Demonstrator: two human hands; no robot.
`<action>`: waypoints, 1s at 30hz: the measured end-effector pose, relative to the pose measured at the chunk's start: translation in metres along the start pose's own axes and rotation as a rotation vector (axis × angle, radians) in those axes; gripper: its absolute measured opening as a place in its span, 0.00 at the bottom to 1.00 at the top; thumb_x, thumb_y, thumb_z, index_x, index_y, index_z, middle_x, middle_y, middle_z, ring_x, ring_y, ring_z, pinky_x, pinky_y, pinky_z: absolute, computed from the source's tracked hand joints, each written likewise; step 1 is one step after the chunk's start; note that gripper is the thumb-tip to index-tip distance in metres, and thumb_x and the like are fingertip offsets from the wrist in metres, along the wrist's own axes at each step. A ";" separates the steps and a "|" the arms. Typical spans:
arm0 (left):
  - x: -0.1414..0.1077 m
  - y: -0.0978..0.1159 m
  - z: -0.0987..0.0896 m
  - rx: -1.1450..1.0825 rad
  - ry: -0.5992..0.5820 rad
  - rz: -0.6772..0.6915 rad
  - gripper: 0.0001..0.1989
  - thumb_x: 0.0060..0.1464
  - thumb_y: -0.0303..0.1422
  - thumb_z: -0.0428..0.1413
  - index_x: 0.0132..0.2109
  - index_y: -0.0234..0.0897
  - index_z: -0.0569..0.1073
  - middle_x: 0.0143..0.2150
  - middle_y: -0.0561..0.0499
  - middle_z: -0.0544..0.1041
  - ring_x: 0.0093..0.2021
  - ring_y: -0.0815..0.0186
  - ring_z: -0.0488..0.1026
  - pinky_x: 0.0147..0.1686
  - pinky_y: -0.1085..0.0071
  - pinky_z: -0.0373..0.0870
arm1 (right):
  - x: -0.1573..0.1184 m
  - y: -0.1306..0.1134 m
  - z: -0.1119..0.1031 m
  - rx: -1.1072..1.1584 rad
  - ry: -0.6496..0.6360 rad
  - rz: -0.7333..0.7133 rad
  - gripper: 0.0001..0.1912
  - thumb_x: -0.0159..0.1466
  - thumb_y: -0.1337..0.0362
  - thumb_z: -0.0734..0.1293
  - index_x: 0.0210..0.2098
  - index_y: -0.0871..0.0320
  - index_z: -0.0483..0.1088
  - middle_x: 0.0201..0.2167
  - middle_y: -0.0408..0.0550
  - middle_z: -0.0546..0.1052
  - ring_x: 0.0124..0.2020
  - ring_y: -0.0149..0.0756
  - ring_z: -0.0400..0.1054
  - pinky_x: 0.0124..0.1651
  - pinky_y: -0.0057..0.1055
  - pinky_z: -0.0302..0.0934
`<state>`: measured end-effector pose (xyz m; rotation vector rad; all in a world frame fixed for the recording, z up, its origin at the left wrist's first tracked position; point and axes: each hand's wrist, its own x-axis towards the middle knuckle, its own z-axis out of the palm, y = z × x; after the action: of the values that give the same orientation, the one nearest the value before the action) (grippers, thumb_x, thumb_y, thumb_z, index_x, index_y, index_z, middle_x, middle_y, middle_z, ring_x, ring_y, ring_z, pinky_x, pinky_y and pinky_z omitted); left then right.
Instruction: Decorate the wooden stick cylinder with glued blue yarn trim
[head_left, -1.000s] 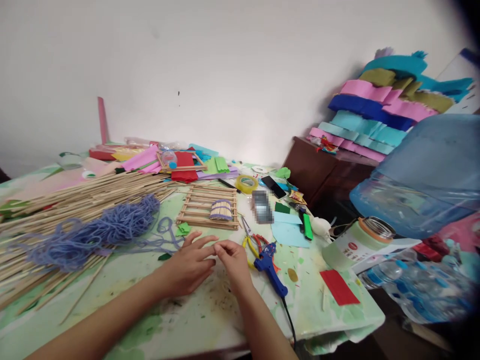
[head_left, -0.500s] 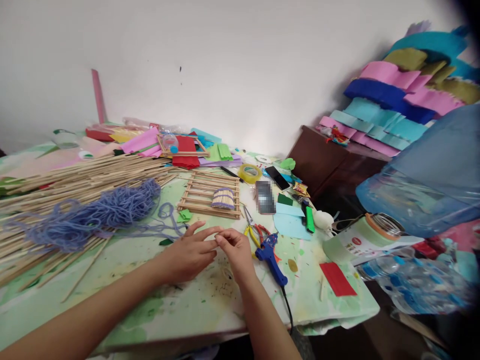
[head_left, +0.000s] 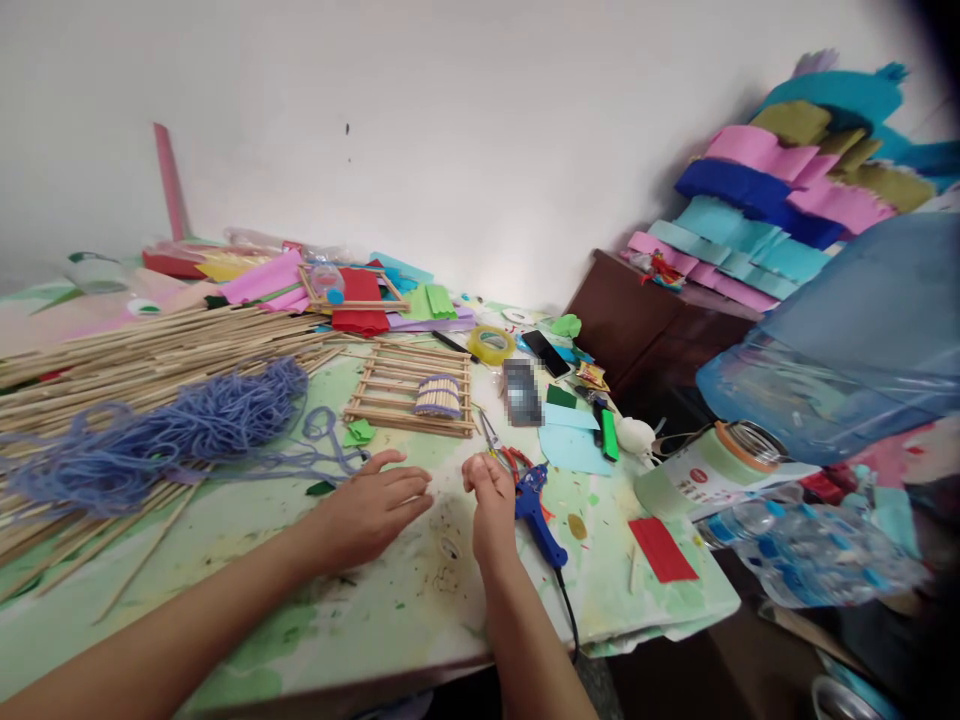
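Observation:
My left hand [head_left: 375, 510] hovers low over the front middle of the table, fingers spread, with nothing seen in it. To its right, my right hand [head_left: 491, 495] is curled with the fingers pressed together; what it holds, if anything, is hidden. Just right of that hand lies a blue glue gun [head_left: 540, 520], beside pliers [head_left: 489, 432] partly covered by the hand. Behind the hands rests a wooden stick frame [head_left: 382, 390] carrying a small curved piece of short sticks [head_left: 438, 396] edged in purple. Purple yarn [head_left: 217, 420] is heaped at the left.
Long thin sticks [head_left: 150, 345] cover the left of the table. Yellow tape [head_left: 491, 344], a black phone [head_left: 546, 354] and light blue paper [head_left: 574, 445] lie behind the glue gun. Red paper [head_left: 663, 549] and a green container [head_left: 686, 468] are at the right.
My hands, which were touching at the fingertips, have moved apart. The right fingers have curled in. The whole view has shifted slightly, so the table's things appear farther left.

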<state>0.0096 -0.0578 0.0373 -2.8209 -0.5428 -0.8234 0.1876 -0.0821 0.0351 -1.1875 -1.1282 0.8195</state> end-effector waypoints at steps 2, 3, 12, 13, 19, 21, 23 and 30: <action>-0.002 -0.002 0.002 0.018 0.033 -0.004 0.13 0.58 0.22 0.44 0.44 0.38 0.69 0.30 0.52 0.75 0.33 0.67 0.70 0.47 0.63 0.59 | -0.005 -0.008 -0.014 -0.212 0.015 -0.098 0.22 0.62 0.53 0.57 0.16 0.55 0.51 0.16 0.39 0.54 0.21 0.30 0.50 0.27 0.29 0.47; -0.003 -0.003 0.004 0.021 0.052 -0.012 0.12 0.58 0.23 0.44 0.44 0.37 0.69 0.26 0.53 0.73 0.29 0.68 0.68 0.43 0.64 0.62 | -0.008 -0.011 -0.023 -0.336 0.037 -0.153 0.23 0.62 0.53 0.58 0.15 0.55 0.50 0.16 0.40 0.54 0.22 0.31 0.51 0.28 0.30 0.48; -0.013 -0.007 0.019 -0.029 0.030 -0.251 0.19 0.56 0.24 0.40 0.50 0.39 0.69 0.30 0.50 0.73 0.28 0.67 0.69 0.27 0.72 0.64 | -0.026 0.020 -0.110 -1.189 0.193 -0.065 0.29 0.57 0.48 0.63 0.48 0.66 0.66 0.45 0.64 0.71 0.48 0.56 0.61 0.50 0.48 0.53; -0.012 -0.006 0.020 -0.047 0.011 -0.264 0.20 0.56 0.24 0.40 0.50 0.39 0.69 0.33 0.49 0.75 0.29 0.66 0.71 0.28 0.72 0.65 | -0.027 0.023 -0.114 -1.184 0.158 -0.039 0.29 0.58 0.48 0.63 0.48 0.67 0.66 0.44 0.65 0.71 0.48 0.55 0.61 0.50 0.47 0.54; -0.014 -0.007 0.022 -0.035 0.043 -0.293 0.20 0.54 0.23 0.41 0.49 0.38 0.71 0.42 0.45 0.74 0.36 0.64 0.73 0.33 0.72 0.69 | -0.030 0.017 -0.117 -1.082 -0.038 -0.041 0.22 0.59 0.56 0.64 0.48 0.63 0.67 0.43 0.59 0.72 0.45 0.49 0.64 0.49 0.42 0.57; -0.016 -0.007 0.022 -0.029 0.068 -0.297 0.20 0.54 0.23 0.41 0.48 0.38 0.71 0.42 0.44 0.74 0.36 0.64 0.74 0.33 0.72 0.69 | -0.032 0.016 -0.117 -1.070 -0.054 -0.052 0.21 0.57 0.59 0.65 0.48 0.62 0.67 0.43 0.58 0.72 0.45 0.49 0.63 0.50 0.42 0.57; -0.016 -0.007 0.021 -0.040 0.088 -0.296 0.20 0.53 0.22 0.42 0.48 0.38 0.71 0.41 0.45 0.73 0.37 0.64 0.74 0.33 0.73 0.69 | -0.035 0.019 -0.118 -1.060 -0.037 -0.062 0.21 0.57 0.61 0.65 0.49 0.62 0.67 0.43 0.58 0.72 0.45 0.48 0.63 0.51 0.43 0.56; -0.015 -0.008 0.020 -0.057 0.112 -0.284 0.17 0.54 0.25 0.42 0.45 0.40 0.71 0.41 0.47 0.74 0.36 0.65 0.74 0.32 0.72 0.69 | -0.021 0.021 -0.152 -1.224 0.260 -0.129 0.24 0.61 0.58 0.61 0.52 0.70 0.63 0.45 0.63 0.70 0.47 0.50 0.61 0.51 0.43 0.56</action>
<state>0.0046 -0.0500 0.0132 -2.7640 -0.9307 -1.0546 0.3293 -0.1400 0.0102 -2.0875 -1.4889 -0.2460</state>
